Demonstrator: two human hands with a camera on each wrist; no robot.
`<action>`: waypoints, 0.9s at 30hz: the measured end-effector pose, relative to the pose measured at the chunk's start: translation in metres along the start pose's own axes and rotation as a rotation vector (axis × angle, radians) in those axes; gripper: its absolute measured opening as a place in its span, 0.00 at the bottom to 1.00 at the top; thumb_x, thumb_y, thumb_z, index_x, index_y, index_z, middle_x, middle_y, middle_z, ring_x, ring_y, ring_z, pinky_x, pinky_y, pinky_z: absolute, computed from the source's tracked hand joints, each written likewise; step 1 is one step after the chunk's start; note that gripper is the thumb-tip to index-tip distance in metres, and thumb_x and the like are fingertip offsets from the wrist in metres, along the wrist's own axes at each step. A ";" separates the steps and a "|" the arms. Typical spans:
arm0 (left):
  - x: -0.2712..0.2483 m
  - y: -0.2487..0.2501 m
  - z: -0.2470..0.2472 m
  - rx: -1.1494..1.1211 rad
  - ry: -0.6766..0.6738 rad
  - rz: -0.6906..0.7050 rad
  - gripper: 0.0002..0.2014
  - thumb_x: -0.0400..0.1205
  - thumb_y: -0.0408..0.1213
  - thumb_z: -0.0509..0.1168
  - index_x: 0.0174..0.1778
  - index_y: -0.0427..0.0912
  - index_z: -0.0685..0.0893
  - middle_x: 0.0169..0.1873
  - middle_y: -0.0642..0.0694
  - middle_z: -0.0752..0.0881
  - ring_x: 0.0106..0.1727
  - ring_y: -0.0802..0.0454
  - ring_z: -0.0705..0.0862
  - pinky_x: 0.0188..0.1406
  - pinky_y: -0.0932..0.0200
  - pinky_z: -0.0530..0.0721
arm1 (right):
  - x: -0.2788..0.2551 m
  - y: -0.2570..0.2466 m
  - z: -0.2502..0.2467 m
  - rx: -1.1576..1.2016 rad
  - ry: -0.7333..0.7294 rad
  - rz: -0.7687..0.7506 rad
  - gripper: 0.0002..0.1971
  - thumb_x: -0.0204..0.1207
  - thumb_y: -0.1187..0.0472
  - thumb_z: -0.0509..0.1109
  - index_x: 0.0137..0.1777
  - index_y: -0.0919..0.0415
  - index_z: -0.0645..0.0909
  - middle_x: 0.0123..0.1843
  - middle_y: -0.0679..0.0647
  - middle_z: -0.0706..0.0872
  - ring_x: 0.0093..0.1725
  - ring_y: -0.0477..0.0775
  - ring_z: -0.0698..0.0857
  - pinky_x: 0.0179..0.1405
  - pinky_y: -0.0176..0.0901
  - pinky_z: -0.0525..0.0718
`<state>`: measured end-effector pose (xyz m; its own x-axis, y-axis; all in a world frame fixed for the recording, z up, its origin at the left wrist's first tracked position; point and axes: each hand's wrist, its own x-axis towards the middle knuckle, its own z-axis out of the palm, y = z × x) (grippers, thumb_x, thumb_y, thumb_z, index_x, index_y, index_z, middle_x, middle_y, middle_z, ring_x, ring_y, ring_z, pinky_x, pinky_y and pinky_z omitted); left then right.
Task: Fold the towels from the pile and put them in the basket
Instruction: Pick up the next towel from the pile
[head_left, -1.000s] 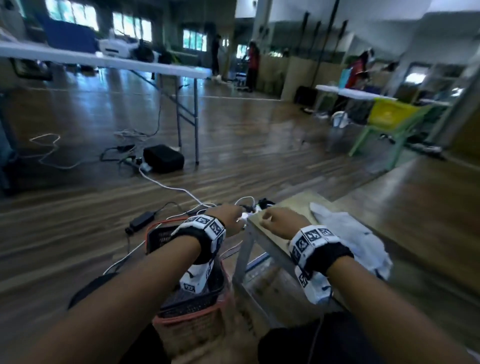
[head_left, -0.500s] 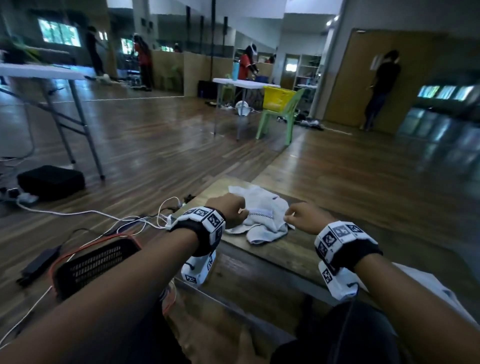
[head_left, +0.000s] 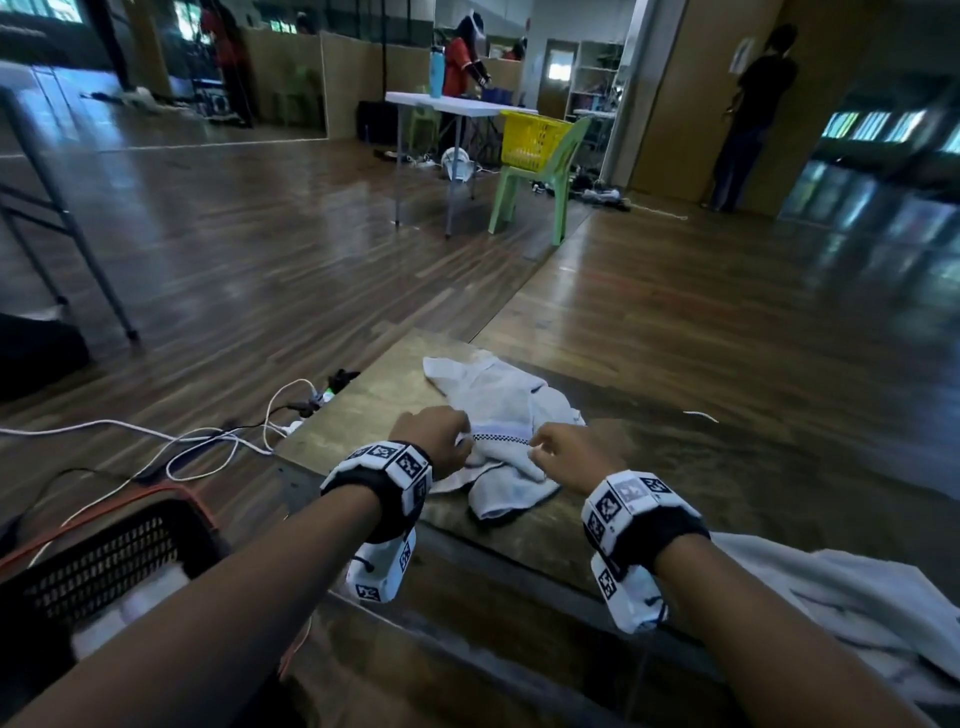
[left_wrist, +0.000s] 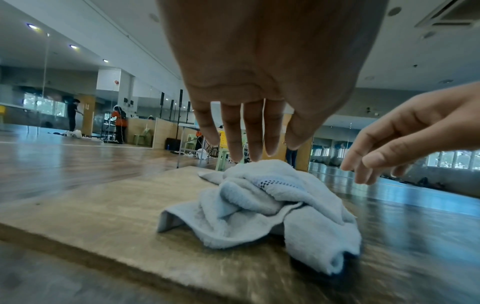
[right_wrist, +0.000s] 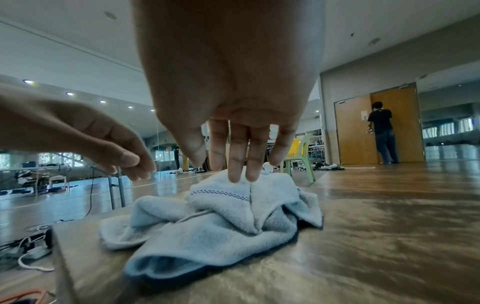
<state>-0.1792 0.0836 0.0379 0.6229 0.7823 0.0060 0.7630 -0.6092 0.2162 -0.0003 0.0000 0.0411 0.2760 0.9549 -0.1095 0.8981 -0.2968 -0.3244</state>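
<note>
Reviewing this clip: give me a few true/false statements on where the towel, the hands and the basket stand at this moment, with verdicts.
1. The crumpled towel lies on the wooden table. True.
2. The towel is already neatly folded. False: it is bunched and wrinkled.
3. The left hand and the right hand are both over the towel with fingers extended down towards it. True.
4. The dark basket stands on the table beside the towel. False: it sits low at the person's left, off the table.
5. The right hand carries a towel lifted clear of the table. False: the towel rests on the table.
</note>
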 end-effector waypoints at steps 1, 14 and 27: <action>0.015 -0.002 0.002 -0.007 0.004 -0.001 0.16 0.83 0.47 0.56 0.63 0.46 0.77 0.65 0.46 0.80 0.67 0.45 0.77 0.65 0.46 0.71 | 0.012 0.001 0.000 0.011 0.019 -0.001 0.12 0.76 0.52 0.63 0.57 0.50 0.82 0.57 0.52 0.88 0.59 0.56 0.84 0.62 0.51 0.79; 0.130 -0.008 0.044 -0.060 0.020 -0.034 0.13 0.81 0.49 0.60 0.56 0.48 0.81 0.60 0.45 0.81 0.63 0.44 0.78 0.64 0.45 0.71 | 0.120 0.024 0.017 -0.039 0.101 -0.059 0.17 0.78 0.50 0.64 0.63 0.54 0.77 0.63 0.54 0.79 0.63 0.57 0.78 0.61 0.52 0.76; 0.081 0.006 -0.040 -0.008 0.264 0.156 0.07 0.80 0.41 0.62 0.50 0.53 0.83 0.51 0.48 0.82 0.63 0.50 0.76 0.68 0.47 0.51 | 0.015 0.040 -0.112 0.098 0.344 -0.206 0.06 0.75 0.57 0.68 0.37 0.54 0.76 0.37 0.52 0.83 0.39 0.57 0.81 0.38 0.50 0.77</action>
<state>-0.1315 0.1486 0.0790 0.6654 0.6868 0.2925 0.6597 -0.7244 0.2001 0.0782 0.0034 0.1321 0.2070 0.9368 0.2822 0.9143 -0.0825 -0.3966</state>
